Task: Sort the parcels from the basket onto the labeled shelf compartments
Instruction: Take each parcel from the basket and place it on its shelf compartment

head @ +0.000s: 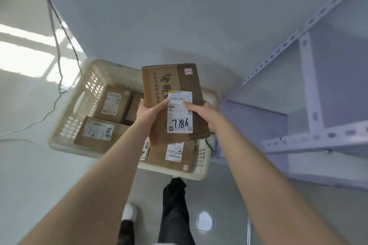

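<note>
I hold a flat brown cardboard parcel (171,83) above the basket, its white label showing a handwritten 7786 upside down. My left hand (148,113) grips its left edge, thumb on the label's top corner. My right hand (201,111) grips the right edge, thumb laid across the label. Below sits a cream plastic basket (93,79) on the floor with several more brown parcels, one (99,133) at its near left also marked 7786. The grey metal shelf (310,93) stands to the right, its lower compartments bare in view.
Black and grey cables (57,49) run across the pale floor left of the basket. My legs and shoes (173,211) stand just in front of the basket. A white wall rises behind it.
</note>
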A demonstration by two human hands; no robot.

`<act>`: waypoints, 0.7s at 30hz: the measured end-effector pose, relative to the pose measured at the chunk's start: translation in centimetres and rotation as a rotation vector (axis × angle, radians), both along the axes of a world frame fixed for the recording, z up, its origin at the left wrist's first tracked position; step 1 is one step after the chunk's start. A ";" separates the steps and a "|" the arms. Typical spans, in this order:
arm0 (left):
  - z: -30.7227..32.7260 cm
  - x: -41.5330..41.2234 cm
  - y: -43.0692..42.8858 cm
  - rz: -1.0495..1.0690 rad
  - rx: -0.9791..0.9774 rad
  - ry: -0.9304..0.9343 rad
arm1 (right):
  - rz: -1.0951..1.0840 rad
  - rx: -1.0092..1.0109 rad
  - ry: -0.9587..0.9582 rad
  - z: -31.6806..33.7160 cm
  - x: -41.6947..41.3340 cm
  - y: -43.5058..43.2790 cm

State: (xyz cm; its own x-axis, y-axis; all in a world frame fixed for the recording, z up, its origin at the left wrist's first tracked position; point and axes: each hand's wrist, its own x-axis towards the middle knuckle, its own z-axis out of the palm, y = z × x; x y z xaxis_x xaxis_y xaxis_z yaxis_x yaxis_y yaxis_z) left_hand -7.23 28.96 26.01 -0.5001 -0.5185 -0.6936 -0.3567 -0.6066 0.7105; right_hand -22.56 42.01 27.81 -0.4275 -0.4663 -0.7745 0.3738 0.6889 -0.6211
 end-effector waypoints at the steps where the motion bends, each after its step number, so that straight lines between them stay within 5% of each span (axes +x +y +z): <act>1: 1.3 0.4 0.0 -0.057 0.010 0.021 | -0.032 -0.016 0.011 1.2 0.9 0.7; 10: 8.7 7.1 2.6 -0.311 -0.008 0.137 | -0.314 -0.181 0.156 9.5 13.0 7.0; 21: 5.9 12.1 8.6 -0.560 0.022 0.011 | -0.622 -0.204 0.088 4.8 23.0 15.2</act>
